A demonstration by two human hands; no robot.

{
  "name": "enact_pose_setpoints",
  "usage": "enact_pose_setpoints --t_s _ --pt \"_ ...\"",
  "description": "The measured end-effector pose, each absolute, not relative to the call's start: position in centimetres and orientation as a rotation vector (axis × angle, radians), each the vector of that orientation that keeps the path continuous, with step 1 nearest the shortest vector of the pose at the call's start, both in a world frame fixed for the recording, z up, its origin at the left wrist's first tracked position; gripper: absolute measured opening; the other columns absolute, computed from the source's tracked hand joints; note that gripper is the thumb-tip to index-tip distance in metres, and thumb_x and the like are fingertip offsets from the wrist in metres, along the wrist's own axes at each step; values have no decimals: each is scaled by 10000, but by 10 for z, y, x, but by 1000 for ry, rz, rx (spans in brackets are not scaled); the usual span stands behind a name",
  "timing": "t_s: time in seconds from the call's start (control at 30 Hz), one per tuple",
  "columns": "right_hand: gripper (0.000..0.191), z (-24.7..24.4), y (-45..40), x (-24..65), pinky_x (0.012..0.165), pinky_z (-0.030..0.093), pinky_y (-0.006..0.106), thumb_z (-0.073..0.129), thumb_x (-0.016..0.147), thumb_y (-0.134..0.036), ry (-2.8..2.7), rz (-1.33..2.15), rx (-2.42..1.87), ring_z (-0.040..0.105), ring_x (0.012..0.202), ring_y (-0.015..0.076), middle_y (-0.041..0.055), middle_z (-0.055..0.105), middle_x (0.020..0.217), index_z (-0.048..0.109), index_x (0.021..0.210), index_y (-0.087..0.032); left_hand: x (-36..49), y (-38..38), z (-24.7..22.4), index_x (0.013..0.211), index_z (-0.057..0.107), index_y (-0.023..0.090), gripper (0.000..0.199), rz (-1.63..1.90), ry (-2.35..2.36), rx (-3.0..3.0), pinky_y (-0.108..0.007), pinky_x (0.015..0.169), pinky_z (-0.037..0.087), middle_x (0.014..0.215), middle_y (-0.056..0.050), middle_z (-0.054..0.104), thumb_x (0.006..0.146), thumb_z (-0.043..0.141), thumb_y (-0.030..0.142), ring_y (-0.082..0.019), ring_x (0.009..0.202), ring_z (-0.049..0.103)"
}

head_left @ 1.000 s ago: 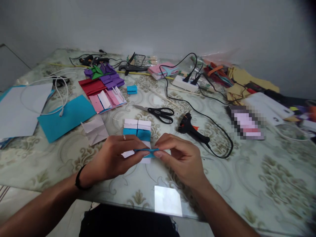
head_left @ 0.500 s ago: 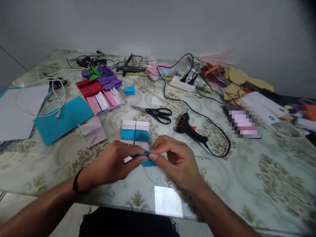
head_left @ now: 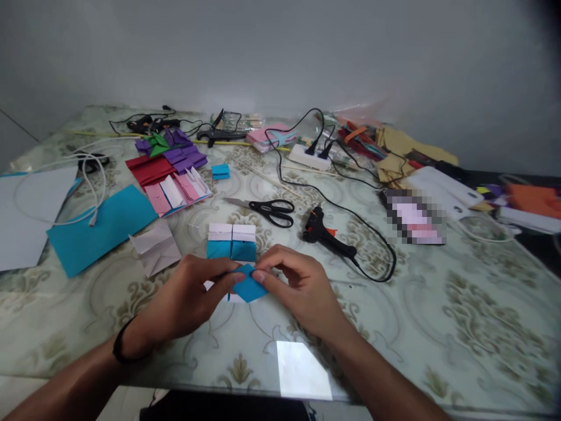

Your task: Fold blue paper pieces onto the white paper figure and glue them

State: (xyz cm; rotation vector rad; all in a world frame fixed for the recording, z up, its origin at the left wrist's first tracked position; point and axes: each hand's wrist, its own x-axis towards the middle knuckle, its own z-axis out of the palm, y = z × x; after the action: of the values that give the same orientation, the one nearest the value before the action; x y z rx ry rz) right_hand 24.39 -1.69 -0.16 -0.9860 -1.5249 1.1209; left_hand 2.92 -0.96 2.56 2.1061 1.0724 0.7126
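Observation:
A small folded piece of blue paper (head_left: 248,287) is pinched between my two hands. My left hand (head_left: 197,286) grips its left corner between thumb and forefinger, and a black band circles that wrist. My right hand (head_left: 298,286) pinches the right side the same way. Beneath and just beyond them lies a group of folded white and blue paper pieces (head_left: 231,241), its near part covered by my hands and the blue paper. Black-handled scissors (head_left: 272,211) lie open beyond my right hand, with a black glue gun (head_left: 328,237) to their right.
A blue sheet (head_left: 103,228), a creased pale square (head_left: 155,248) and folded pink pieces (head_left: 177,193) lie left. Behind are a small blue folded piece (head_left: 220,171) and a white power strip (head_left: 312,156). The glue gun's cord (head_left: 368,228) loops right, near a blurred phone (head_left: 414,219).
The blue paper, seen nearly edge-on before, is now tilted so its flat, pointed face shows. Both hands still pinch it. The whole view has shifted slightly.

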Motion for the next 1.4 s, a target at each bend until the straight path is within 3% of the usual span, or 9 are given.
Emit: enact_pose_setpoints --t_s 0.2,0.43,0.6,0.9,1.1,1.27,1.4 --pt "152 4 -17 242 651 480 295 746 914 -206 -1622 1069 -983 636 703 158 11 701 735 731 763 -205 29 -11 21 813 711 173 271 622 1042 2153 -197 555 379 647 45 664 1040 591 259 -84 564 529" --pt "99 5 -16 249 689 511 320 741 923 -221 -1617 1025 -965 661 749 174 23 708 794 735 824 -219 23 -10 24 912 773 182 223 796 1104 2150 -207 508 390 657 31 726 1031 616 287 -86 497 548" --pt "100 9 -17 249 676 500 309 715 903 -167 -1700 976 -953 630 722 161 13 679 774 715 814 -212 25 -11 24 1026 777 233 117 781 1038 2103 -179 586 485 858 26 824 1008 663 258 -95 641 709" --pt "123 4 -15 252 663 501 298 759 896 -292 -1501 1215 -1012 635 709 164 8 695 740 730 808 -210 27 -13 26 948 739 202 116 1016 1097 2125 -184 458 398 643 52 733 1011 662 259 -61 452 573" --pt "98 -1 -16 251 674 516 296 741 899 -268 -1490 1096 -1054 642 743 173 18 697 777 720 824 -209 29 -11 19 950 761 205 68 829 1091 2064 -179 529 493 782 12 791 972 714 250 -101 590 667" --pt "70 -3 -16 247 665 530 293 793 890 -273 -1552 1012 -1119 679 714 172 11 758 784 776 849 -218 33 -10 16 983 775 217 72 898 1134 2057 -195 498 467 711 40 769 951 740 272 -103 516 608" --pt "108 -1 -15 247 659 523 284 752 937 -192 -1644 905 -1006 684 705 156 6 766 778 798 844 -222 33 -9 16 975 777 210 95 737 1101 2088 -206 560 467 757 34 773 981 706 271 -102 577 607"
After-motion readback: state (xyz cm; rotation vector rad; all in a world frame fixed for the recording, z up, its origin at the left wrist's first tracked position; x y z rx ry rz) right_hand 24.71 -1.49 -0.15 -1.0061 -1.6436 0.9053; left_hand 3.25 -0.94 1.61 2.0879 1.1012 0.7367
